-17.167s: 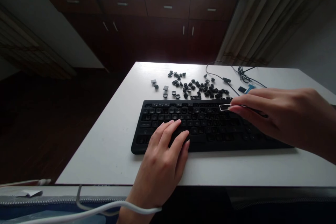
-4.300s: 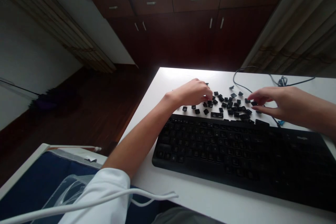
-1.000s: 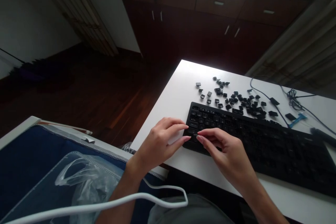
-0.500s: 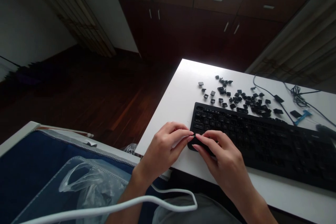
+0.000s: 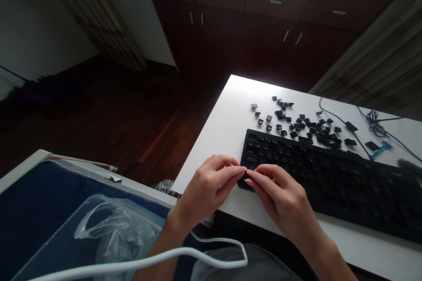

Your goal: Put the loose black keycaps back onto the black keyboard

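Note:
A black keyboard [image 5: 329,171] lies slantwise on a white table [image 5: 220,131]. My left hand [image 5: 207,189] and my right hand [image 5: 280,197] meet fingertip to fingertip at the keyboard's near left corner. Both hands have their fingers pressed together in a pinch there. What sits between the fingertips is too small and dark to name. Several loose black keycaps [image 5: 303,125] are scattered on the table just behind the keyboard.
A dark cable [image 5: 372,123] and a small blue tool [image 5: 379,149] lie at the table's far right. A clear plastic bag [image 5: 105,228] rests on a blue surface [image 5: 33,210] at the lower left. A white cord [image 5: 165,257] crosses my lap. Dark cabinets stand behind.
Over the last second both hands have drawn a little closer together at the keyboard's corner. Earlier they were reaching among the loose keycaps behind the keyboard.

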### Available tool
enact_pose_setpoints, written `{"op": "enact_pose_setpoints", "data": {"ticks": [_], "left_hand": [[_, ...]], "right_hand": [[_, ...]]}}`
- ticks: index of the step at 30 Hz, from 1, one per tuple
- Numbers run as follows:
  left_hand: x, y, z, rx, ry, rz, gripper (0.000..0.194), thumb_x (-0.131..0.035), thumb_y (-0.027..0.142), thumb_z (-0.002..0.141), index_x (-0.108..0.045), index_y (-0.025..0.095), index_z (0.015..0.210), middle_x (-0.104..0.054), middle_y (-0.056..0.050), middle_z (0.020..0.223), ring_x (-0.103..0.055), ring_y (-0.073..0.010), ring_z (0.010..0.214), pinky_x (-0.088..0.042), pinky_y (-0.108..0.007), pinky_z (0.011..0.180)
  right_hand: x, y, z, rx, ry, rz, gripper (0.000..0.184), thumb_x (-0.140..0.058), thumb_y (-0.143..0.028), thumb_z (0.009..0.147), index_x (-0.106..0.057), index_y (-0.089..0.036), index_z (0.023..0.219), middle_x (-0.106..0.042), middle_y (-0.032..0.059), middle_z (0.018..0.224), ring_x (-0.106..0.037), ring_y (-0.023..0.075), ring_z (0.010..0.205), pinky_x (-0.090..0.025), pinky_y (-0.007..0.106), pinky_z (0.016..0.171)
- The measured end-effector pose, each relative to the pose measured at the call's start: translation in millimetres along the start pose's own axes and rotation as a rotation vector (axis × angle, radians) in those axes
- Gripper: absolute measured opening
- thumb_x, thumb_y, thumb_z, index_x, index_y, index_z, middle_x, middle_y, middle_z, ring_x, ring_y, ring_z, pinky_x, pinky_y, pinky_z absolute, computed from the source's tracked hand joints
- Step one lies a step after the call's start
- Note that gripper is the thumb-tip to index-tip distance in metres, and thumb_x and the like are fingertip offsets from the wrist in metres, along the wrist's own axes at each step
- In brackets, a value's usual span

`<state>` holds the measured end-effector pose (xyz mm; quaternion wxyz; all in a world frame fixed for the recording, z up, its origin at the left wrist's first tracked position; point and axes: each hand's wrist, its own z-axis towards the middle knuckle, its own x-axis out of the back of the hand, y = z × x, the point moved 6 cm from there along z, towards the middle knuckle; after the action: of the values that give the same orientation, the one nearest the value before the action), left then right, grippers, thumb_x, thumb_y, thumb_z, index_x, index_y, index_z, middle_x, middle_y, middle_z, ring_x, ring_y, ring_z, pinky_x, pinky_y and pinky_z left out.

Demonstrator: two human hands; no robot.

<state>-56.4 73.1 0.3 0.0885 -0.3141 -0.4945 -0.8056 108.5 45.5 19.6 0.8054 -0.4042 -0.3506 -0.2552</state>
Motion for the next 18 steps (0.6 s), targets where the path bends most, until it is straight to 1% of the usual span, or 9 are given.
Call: {"op": "enact_pose_setpoints", "data": {"ticks": [4, 7, 8, 10, 14, 16, 18], "left_hand": [[0.4, 0.0, 0.0, -0.001, 0.009, -0.015, 0.026, -0.058, 0.018, 0.096, -0.07, 0.027, 0.118, -0.064, -0.007, 0.111, -0.061, -0.0178, 0.102, -0.055, -0.032, 0.089], [0.6, 0.2, 0.2, 0.0, 0.016, -0.022, 0.025, -0.058, 0.017, 0.096, -0.07, 0.025, 0.116, -0.064, -0.007, 0.11, -0.061, -0.0174, 0.102, -0.054, -0.032, 0.091], [0.6, 0.2, 0.3, 0.001, 0.015, -0.024, 0.024, -0.058, 0.017, 0.096, -0.07, 0.025, 0.116, -0.064, -0.006, 0.11, -0.061, -0.0173, 0.102, -0.054, -0.032, 0.092], [0.8, -0.4, 0.3, 0.013, 0.018, -0.033, 0.024, -0.058, 0.017, 0.096, -0.07, 0.025, 0.115, -0.064, -0.006, 0.11, -0.061, -0.0168, 0.102, -0.054, -0.031, 0.092], [2.3, -2.7, 0.4, 0.053, 0.043, -0.046, 0.021, -0.057, 0.018, 0.097, -0.069, 0.024, 0.113, -0.065, -0.005, 0.109, -0.062, -0.0163, 0.101, -0.054, -0.03, 0.091], [2.1, -3.0, 0.6, 0.06, 0.048, -0.043, 0.02, -0.056, 0.019, 0.097, -0.07, 0.023, 0.112, -0.065, -0.006, 0.109, -0.062, -0.0171, 0.1, -0.054, -0.031, 0.091], [1.5, -2.9, 0.7, 0.057, 0.049, -0.038, 0.02, -0.055, 0.02, 0.098, -0.069, 0.023, 0.112, -0.065, -0.007, 0.109, -0.062, -0.0177, 0.1, -0.054, -0.033, 0.092]], "right_hand": [[-0.7, -6.2, -2.9, 0.123, 0.007, -0.03, 0.048, -0.064, -0.005, 0.088, -0.062, -0.019, 0.133, -0.071, 0.0111, 0.112, -0.066, 0.0213, 0.096, -0.059, 0.035, 0.081], [-1.0, -7.2, -4.5, 0.171, 0.011, -0.024, 0.051, -0.064, -0.004, 0.087, -0.06, -0.021, 0.135, -0.071, 0.0112, 0.12, -0.067, 0.0229, 0.1, -0.061, 0.037, 0.084], [-1.0, -6.9, -4.6, 0.167, 0.014, -0.01, 0.051, -0.063, -0.004, 0.088, -0.061, -0.022, 0.135, -0.072, 0.0102, 0.121, -0.068, 0.0227, 0.1, -0.061, 0.037, 0.084], [-0.3, -4.5, -4.1, 0.11, 0.041, 0.043, 0.048, -0.062, -0.004, 0.088, -0.064, -0.025, 0.131, -0.073, 0.0079, 0.118, -0.069, 0.0215, 0.099, -0.061, 0.037, 0.083], [2.8, 3.6, -4.7, -0.094, 0.176, 0.143, 0.034, -0.065, -0.004, 0.087, -0.071, -0.026, 0.113, -0.076, 0.0046, 0.107, -0.07, 0.0192, 0.095, -0.06, 0.036, 0.085], [0.0, 2.2, -5.4, -0.096, 0.169, 0.136, 0.033, -0.065, -0.004, 0.087, -0.072, -0.026, 0.111, -0.076, 0.0044, 0.109, -0.069, 0.0192, 0.094, -0.06, 0.036, 0.084], [-3.9, -2.1, -6.1, -0.028, 0.12, 0.09, 0.038, -0.064, -0.003, 0.087, -0.07, -0.026, 0.117, -0.075, 0.005, 0.115, -0.068, 0.0198, 0.094, -0.06, 0.037, 0.083]]}}
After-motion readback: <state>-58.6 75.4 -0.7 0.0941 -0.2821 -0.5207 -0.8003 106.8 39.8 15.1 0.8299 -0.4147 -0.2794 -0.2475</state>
